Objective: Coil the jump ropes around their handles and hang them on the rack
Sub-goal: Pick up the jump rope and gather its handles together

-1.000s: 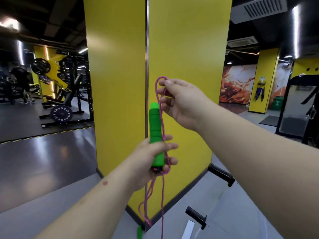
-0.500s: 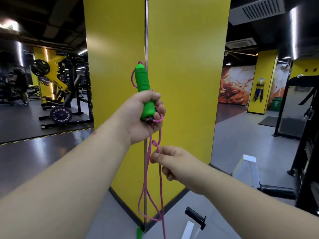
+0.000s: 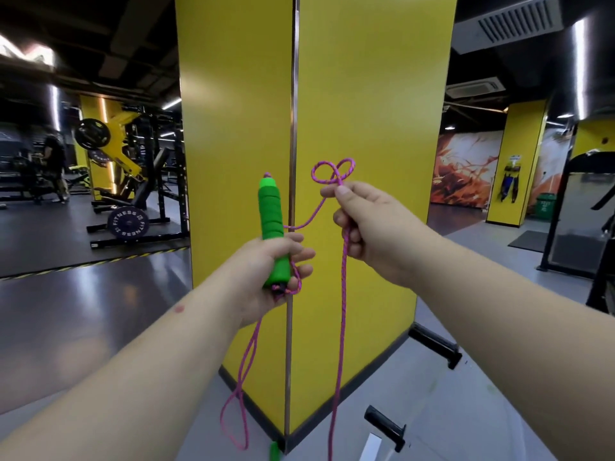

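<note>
My left hand (image 3: pixel 266 277) grips the lower end of a green foam jump-rope handle (image 3: pixel 272 221), held upright in front of a yellow pillar. A pink braided rope (image 3: pixel 342 311) runs from the handle's base. My right hand (image 3: pixel 369 224) pinches the rope to the right of the handle, with two small loops (image 3: pixel 332 171) standing above its fingertips. One strand crosses from the right hand to the handle. Below the left hand a long loop (image 3: pixel 238 410) of rope dangles, and another strand drops from the right hand past the bottom edge. The second green handle (image 3: pixel 273 452) hangs low near the floor.
The yellow pillar (image 3: pixel 366 128) with a metal corner strip stands directly ahead. Black pegs (image 3: pixel 386 424) jut out low at the right. Weight racks and a plate (image 3: pixel 128 222) stand at the left, where a person is in the distance. Dark machine frames (image 3: pixel 565 227) stand at the right.
My left hand lowered the green handle from head height to mid-view. My right hand rose from below it to beside it on the right, carrying rope up into small loops.
</note>
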`<action>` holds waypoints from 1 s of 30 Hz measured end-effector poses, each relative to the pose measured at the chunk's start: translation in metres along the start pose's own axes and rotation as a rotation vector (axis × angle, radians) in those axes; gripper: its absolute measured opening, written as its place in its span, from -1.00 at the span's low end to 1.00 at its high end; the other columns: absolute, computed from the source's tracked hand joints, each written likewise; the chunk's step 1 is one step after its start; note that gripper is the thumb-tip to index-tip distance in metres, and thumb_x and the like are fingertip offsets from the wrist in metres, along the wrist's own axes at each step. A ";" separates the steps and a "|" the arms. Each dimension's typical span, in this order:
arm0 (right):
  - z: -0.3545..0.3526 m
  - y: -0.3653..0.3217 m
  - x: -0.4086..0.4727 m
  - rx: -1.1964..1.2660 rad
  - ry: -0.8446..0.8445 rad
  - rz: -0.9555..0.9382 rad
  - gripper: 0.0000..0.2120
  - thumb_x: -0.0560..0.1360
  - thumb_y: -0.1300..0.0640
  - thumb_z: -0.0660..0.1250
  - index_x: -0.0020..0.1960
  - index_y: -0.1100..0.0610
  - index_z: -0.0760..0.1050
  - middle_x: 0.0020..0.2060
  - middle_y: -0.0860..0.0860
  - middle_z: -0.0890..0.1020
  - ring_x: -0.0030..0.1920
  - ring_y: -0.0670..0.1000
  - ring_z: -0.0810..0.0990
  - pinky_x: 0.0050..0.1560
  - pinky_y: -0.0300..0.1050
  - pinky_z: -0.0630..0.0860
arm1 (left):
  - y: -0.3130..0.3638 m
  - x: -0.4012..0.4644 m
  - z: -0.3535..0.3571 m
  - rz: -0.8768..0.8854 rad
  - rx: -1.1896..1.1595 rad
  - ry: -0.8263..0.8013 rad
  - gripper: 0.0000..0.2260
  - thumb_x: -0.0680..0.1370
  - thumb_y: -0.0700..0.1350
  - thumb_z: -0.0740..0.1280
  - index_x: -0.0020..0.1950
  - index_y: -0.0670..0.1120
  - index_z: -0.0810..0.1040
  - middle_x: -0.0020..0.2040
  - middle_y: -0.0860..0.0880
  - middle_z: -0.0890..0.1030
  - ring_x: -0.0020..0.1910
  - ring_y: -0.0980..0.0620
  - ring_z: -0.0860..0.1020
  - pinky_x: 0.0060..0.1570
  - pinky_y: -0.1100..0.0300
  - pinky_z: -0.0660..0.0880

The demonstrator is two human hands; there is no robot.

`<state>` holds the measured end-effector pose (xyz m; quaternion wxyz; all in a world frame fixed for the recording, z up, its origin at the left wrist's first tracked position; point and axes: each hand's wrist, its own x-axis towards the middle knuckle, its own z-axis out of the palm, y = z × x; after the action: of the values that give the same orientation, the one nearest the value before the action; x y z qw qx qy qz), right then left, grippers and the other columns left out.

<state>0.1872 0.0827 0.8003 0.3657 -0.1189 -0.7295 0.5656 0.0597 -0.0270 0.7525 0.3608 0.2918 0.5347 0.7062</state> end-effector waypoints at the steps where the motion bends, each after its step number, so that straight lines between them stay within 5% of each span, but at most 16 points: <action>1: 0.001 -0.004 0.002 0.032 -0.017 0.005 -0.76 0.68 -0.01 0.16 0.05 -0.02 0.60 -0.35 -0.05 0.43 -0.46 -0.09 0.27 -0.44 -0.22 0.26 | -0.005 -0.004 0.003 0.003 -0.008 -0.055 -0.73 0.58 -0.22 0.35 0.28 -0.08 0.55 0.07 -0.10 0.74 -0.38 0.08 0.57 -0.50 0.32 0.40; 4: 0.009 -0.014 0.009 0.135 -0.038 0.003 -0.77 0.69 0.03 0.15 0.11 0.05 0.57 -0.34 -0.03 0.48 -0.44 -0.09 0.34 -0.42 -0.22 0.37 | -0.018 -0.015 0.015 -0.032 0.055 -0.230 -0.73 0.58 -0.16 0.36 0.29 -0.04 0.55 0.11 -0.05 0.74 -0.38 0.08 0.54 -0.50 0.31 0.39; 8: 0.011 -0.017 0.011 0.269 0.022 0.045 -0.81 0.67 0.08 0.18 0.17 0.10 0.53 -0.20 0.04 0.56 -0.32 -0.02 0.47 -0.32 -0.18 0.49 | -0.019 -0.012 0.022 -0.044 0.063 -0.198 -0.89 0.58 -0.10 0.39 -0.11 -0.06 0.51 -0.34 -0.03 0.58 -0.47 0.06 0.43 -0.52 0.32 0.35; 12: 0.009 0.018 -0.004 -0.074 0.107 0.106 -0.87 0.46 0.12 0.32 0.01 0.05 0.50 -0.20 0.04 0.55 -0.32 -0.02 0.44 -0.37 -0.16 0.36 | 0.012 -0.003 0.018 -0.031 -0.132 -0.135 -0.76 0.58 -0.08 0.36 -0.28 -0.06 0.48 -0.41 0.02 0.48 -0.50 0.13 0.40 -0.54 0.35 0.36; 14: 0.011 0.041 -0.018 -0.180 -0.001 0.189 -0.79 0.36 0.08 0.34 -0.01 0.05 0.53 -0.32 0.03 0.53 -0.39 -0.02 0.42 -0.42 -0.18 0.31 | 0.031 -0.001 0.018 -0.011 -0.214 -0.159 -0.75 0.59 -0.09 0.34 -0.29 -0.06 0.48 -0.39 0.04 0.47 -0.48 0.16 0.42 -0.54 0.37 0.37; 17: 0.016 0.063 -0.037 -0.233 -0.246 0.293 -0.88 0.48 0.07 0.37 -0.03 0.09 0.59 -0.26 0.04 0.63 -0.43 -0.04 0.42 -0.43 -0.19 0.32 | 0.054 -0.001 0.016 0.010 -0.210 -0.198 -0.73 0.59 -0.08 0.32 -0.32 -0.04 0.49 -0.38 0.06 0.47 -0.45 0.18 0.39 -0.50 0.36 0.38; 23: 0.011 0.045 -0.029 -0.069 -0.114 0.175 -0.82 0.66 0.09 0.21 -0.02 0.09 0.55 -0.33 -0.04 0.55 -0.47 -0.09 0.39 -0.44 -0.20 0.32 | 0.048 -0.002 0.005 0.055 -0.045 -0.051 -0.77 0.59 -0.10 0.35 -0.18 -0.08 0.75 -0.10 -0.03 0.66 -0.37 0.14 0.43 -0.49 0.34 0.40; 26: 0.009 0.016 -0.009 0.133 -0.068 0.104 -0.83 0.67 0.09 0.18 0.08 0.10 0.54 -0.32 -0.03 0.52 -0.46 -0.09 0.38 -0.43 -0.22 0.31 | 0.019 -0.008 0.008 0.026 -0.033 -0.004 -0.74 0.60 -0.18 0.32 0.28 -0.04 0.55 -0.01 -0.09 0.64 -0.40 0.10 0.56 -0.52 0.34 0.38; 30: 0.013 -0.015 0.014 0.241 -0.058 0.056 -0.81 0.68 0.09 0.17 0.15 0.10 0.53 -0.32 -0.03 0.51 -0.44 -0.09 0.37 -0.42 -0.23 0.36 | -0.011 -0.021 0.019 -0.029 0.013 -0.146 -0.72 0.57 -0.20 0.35 0.28 -0.06 0.52 -0.01 -0.04 0.73 -0.40 0.09 0.56 -0.54 0.33 0.35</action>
<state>0.1723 0.0767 0.8183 0.3400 -0.0779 -0.6630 0.6624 0.0892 -0.0319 0.7458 0.4070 0.3372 0.5158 0.6743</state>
